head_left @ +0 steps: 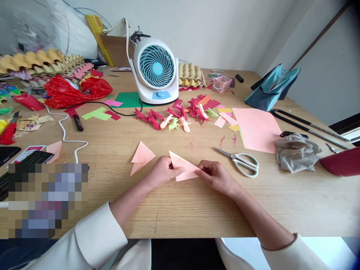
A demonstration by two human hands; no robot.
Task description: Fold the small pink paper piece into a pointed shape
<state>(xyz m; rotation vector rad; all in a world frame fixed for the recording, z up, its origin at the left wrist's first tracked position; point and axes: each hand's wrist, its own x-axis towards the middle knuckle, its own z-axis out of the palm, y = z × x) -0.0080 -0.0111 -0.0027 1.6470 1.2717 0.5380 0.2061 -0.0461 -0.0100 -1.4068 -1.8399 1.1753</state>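
Observation:
Between my two hands is a pale pink sheet of origami paper (184, 165), folded into a triangular shape just above the wooden table (180, 217). My left hand (163, 172) pinches its left side, thumb on top. At its right corner, my right hand (216, 175) grips it with thumb and fingers. A second folded pink paper (142, 157) lies to the left of my left hand. Scissors with white handles (242, 161) rest to the right of my right hand, blades pointing left.
Folded red, pink and green paper figures (174, 116) lie in front of a white fan (156, 71). Large pink sheets (255, 127) are at the right, beside a crumpled grey cloth (295, 152). Egg trays (33, 63), a red plastic bag (78, 92) and a white cable (64, 131) occupy the left.

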